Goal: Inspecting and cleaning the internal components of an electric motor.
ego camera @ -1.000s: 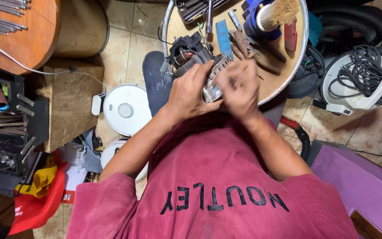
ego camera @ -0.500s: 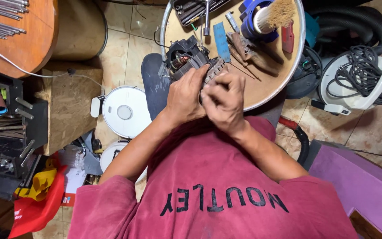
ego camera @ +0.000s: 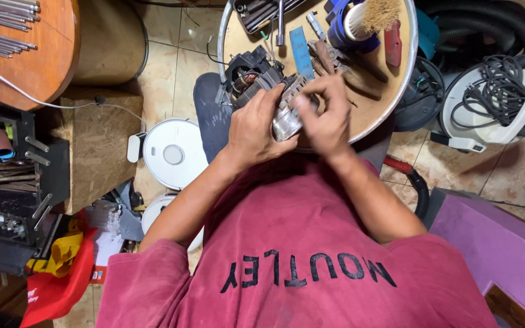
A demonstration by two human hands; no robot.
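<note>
A person in a faded maroon short-sleeved T-shirt (ego camera: pixel 311 255) with black block lettering across the chest, both forearms bare.

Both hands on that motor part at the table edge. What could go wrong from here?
1. The silvery ribbed metal motor part is held by the left hand and right hand right at the rim of the round wooden table; a slip could drop it to the tiled floor.
2. The black motor housing with copper windings sits close behind the left hand and could be knocked.
</note>
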